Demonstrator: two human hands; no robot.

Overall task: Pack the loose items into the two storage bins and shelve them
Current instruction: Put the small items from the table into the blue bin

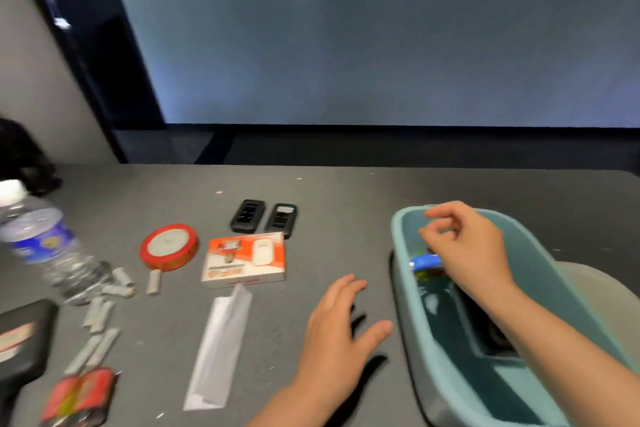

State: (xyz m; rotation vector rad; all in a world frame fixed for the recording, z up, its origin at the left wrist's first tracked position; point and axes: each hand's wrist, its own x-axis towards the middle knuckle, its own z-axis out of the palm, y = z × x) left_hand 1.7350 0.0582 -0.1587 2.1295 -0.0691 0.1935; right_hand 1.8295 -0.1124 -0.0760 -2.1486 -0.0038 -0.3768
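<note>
Teal bin [491, 374] at table's [346, 191] right, mouth up, close to body for short drops. Right hand [467, 246] inside bin over blue item [426, 261]; fingers loosely curled, whether pinching or just letting go — cannot tell. Left hand [337, 326] flat on table beside bin, fingers spread, holding nothing, likely bracing or set for next pick. Loose items wait left: orange box [244, 260], two black cases [263, 218], red tape [168, 246], white sleeve [221, 347], batteries [100, 315], bottle [45, 246]. Packing looks early; second bin unseen.
</note>
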